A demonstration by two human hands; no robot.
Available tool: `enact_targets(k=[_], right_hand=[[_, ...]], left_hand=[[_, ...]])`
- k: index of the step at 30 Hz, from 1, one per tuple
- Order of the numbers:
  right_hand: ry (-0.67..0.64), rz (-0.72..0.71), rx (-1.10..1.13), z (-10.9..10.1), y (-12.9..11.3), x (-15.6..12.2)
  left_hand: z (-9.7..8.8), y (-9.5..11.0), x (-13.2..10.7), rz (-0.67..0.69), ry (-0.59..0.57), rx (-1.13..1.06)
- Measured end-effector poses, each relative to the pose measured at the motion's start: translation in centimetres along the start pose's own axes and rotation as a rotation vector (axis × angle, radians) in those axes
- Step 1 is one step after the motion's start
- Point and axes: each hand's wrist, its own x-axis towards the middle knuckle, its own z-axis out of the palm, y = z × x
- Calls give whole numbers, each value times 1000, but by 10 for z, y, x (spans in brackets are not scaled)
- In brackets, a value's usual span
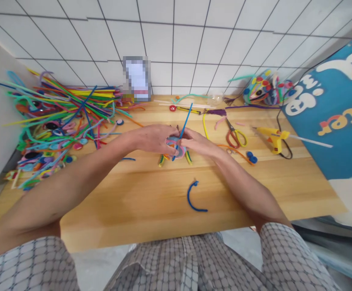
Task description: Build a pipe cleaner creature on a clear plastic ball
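Both my hands meet over the middle of the wooden table [151, 202]. My left hand [153, 138] is closed around a small multicoloured pipe-cleaner figure [176, 147], with yellow and green ends sticking out below it. My right hand [198, 143] pinches the same figure from the right, and a blue pipe cleaner [185, 119] rises from between the fingers toward the wall. A short curved blue pipe-cleaner piece [192, 198] lies loose on the table in front of my hands.
A big heap of coloured pipe cleaners [63, 109] fills the left side. Scissors [235, 135], a yellow glue gun [273, 137] with a cord and a colourful finished craft [265, 91] lie at the right. A blue board [336, 117] leans at the far right.
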Motion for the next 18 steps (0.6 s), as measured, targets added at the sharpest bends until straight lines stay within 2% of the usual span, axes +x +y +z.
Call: enact_targets(k=[4,13,18], right_hand=[[-17,-4,-144,0,4,-2],[-10,25,-198,0,2,-5],[18,58,-217,-1,5,-4]], left_hand=[[10,-11,0,36,-11,-101],[16,-25,-2,70,2,-293],[19,-25,1,49,41,-348]])
